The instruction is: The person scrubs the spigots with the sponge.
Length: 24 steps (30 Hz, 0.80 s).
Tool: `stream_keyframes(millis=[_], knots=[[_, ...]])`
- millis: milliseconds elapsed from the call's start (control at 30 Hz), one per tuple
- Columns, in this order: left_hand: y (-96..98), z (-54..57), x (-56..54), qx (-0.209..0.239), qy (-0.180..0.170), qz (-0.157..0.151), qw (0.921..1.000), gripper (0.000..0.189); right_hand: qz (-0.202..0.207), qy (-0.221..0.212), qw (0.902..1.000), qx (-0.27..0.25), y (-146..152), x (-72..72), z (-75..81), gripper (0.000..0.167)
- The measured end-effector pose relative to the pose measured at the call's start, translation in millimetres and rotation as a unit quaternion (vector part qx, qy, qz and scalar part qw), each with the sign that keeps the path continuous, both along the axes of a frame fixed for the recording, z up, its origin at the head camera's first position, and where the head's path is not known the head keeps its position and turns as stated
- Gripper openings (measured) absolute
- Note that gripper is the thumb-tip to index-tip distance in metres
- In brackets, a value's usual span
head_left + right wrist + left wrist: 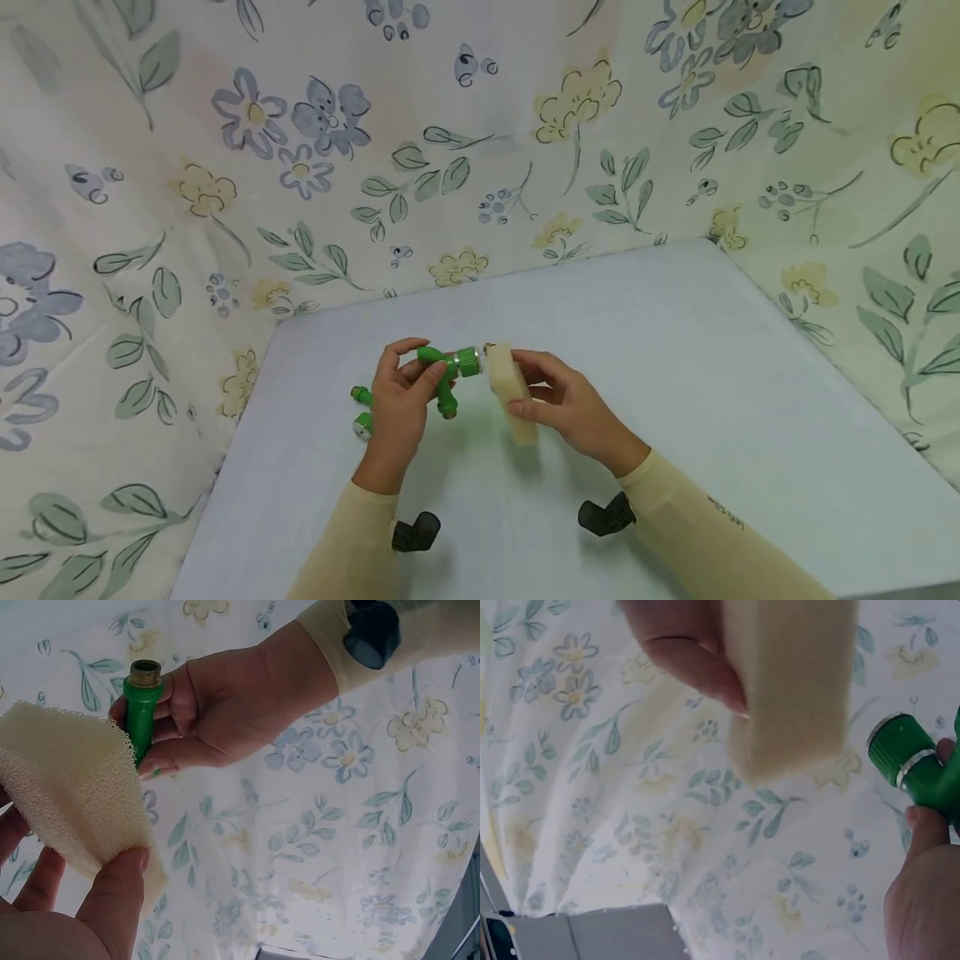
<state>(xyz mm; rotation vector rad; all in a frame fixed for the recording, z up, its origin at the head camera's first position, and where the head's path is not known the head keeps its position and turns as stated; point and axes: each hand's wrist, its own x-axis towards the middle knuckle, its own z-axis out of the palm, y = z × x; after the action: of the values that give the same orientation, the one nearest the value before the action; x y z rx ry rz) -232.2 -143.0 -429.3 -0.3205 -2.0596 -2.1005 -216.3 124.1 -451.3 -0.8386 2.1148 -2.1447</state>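
My left hand (401, 400) pinches a branched green pipe fitting (447, 385) between thumb and fingers. A ribbed green collar with a silver ring faces right on it, and a branch with a brass threaded end (145, 673) points down toward me in the head view. Thumb and fingers of my right hand (573, 408) grip a pale yellow sponge (513, 396) by its sides, and it stands on edge. In the head view the sponge's upper left edge is right at the collar; a gap shows between them in the left wrist view (799, 697).
Beside my left hand on the white table (637, 333) lie a green part with a brass end (362, 394) and a green piece with a pale round face (363, 426), both partly hidden. A floral curtain (420, 208) hangs behind. Black wrist mounts (417, 532) jut inward from both sleeves.
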Motion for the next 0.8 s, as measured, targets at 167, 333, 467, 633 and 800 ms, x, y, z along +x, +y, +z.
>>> stream_keyframes(millis=[167,333,467,633,800], knots=[[-33.2,0.6,-29.5,-0.043,-0.021,0.084,0.9954,0.039,0.007,0.004,0.9999,-0.007,5,0.7,0.8,0.061],[-65.4,-11.7,-58.5,-0.097,-0.082,0.151,0.9804,0.039,-0.010,0.007,0.9999,-0.006,14,1.2,0.7,0.061],[-81.7,-29.3,-76.3,-0.117,-0.129,0.177,0.9686,0.040,-0.019,0.003,0.9998,-0.005,21,1.2,-0.3,0.061],[-94.0,-44.1,-93.3,-0.151,-0.170,0.187,0.9557,0.046,-0.026,-0.004,0.9997,-0.003,27,2.7,-1.4,0.063],[-99.0,-50.3,-103.1,-0.240,-0.183,0.190,0.9343,0.047,-0.032,-0.002,0.9995,0.001,31,3.7,-2.2,0.062]])
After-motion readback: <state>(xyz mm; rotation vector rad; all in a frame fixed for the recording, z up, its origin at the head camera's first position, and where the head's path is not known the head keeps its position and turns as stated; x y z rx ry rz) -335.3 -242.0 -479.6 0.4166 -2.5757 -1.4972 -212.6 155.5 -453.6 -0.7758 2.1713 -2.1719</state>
